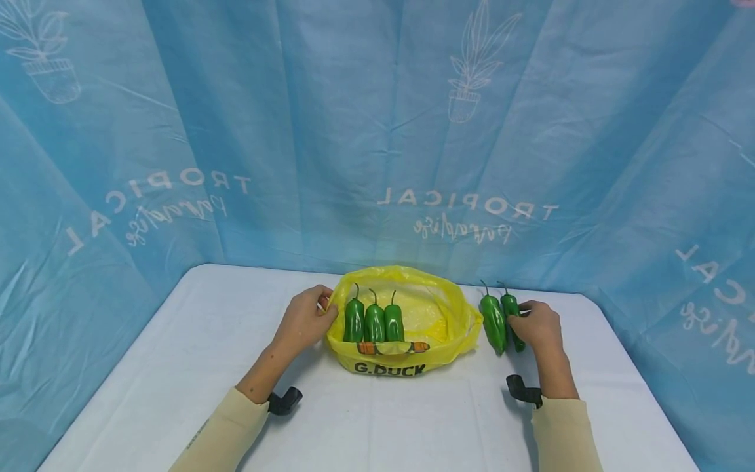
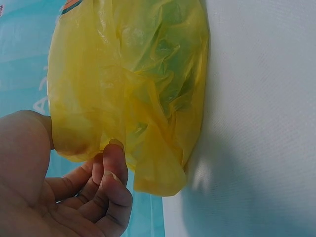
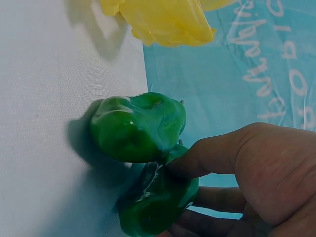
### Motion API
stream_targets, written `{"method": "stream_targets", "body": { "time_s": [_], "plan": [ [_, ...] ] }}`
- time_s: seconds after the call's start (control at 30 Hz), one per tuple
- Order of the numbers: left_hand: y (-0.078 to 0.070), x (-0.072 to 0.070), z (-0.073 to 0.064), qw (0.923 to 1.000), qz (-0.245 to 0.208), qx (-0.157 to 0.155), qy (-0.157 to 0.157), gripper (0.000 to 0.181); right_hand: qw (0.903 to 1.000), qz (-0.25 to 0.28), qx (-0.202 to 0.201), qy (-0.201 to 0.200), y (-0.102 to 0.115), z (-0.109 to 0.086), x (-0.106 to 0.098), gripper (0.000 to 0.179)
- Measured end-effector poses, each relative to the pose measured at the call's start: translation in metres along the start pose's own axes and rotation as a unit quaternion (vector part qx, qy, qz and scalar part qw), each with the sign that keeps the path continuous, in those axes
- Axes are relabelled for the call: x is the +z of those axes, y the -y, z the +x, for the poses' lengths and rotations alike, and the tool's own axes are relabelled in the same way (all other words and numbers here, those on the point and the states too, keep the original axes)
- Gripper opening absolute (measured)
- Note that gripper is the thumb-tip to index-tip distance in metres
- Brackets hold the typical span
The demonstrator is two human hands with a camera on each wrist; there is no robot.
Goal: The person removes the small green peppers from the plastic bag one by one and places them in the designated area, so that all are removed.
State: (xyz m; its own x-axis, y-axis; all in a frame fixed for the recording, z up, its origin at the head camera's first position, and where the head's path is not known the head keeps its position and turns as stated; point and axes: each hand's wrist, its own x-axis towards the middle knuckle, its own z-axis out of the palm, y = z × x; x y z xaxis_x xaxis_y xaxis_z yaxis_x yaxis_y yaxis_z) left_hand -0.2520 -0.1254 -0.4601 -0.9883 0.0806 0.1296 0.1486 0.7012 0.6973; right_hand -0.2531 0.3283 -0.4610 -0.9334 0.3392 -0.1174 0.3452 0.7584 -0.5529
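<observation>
A yellow plastic bag [image 1: 436,360] with "G.DUCK" print lies on the table with its mouth open upward. Inside, toward its left side, three green peppers [image 1: 374,321] lie side by side, stems pointing to the back. My left hand [image 1: 305,318] pinches the bag's left rim between thumb and fingers; in the left wrist view the thumb goes behind the yellow film. Right of the bag, two more green peppers lie close together. My right hand [image 1: 538,324] grips the outer pepper [image 3: 160,197] between thumb and fingers, while the inner pepper [image 3: 138,128] lies against it, untouched by the hand.
A white cloth covers the table [image 1: 413,426]. Blue printed curtains [image 1: 366,131] hang right behind the table's back edge and along both sides. A black wrist mount [image 1: 286,401] sits on the left forearm, and another mount [image 1: 523,391] on the right.
</observation>
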Motion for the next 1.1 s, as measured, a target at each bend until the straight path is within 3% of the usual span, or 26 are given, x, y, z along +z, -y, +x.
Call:
{"method": "stream_targets", "body": {
  "time_s": [1.1],
  "plan": [
    [0.0047,0.0024,0.0023,1.0000,0.002,0.008,-0.001,0.031,0.9993,-0.030,0.007,0.024,0.0044,-0.0020,-0.0044,0.057]
  ]
}}
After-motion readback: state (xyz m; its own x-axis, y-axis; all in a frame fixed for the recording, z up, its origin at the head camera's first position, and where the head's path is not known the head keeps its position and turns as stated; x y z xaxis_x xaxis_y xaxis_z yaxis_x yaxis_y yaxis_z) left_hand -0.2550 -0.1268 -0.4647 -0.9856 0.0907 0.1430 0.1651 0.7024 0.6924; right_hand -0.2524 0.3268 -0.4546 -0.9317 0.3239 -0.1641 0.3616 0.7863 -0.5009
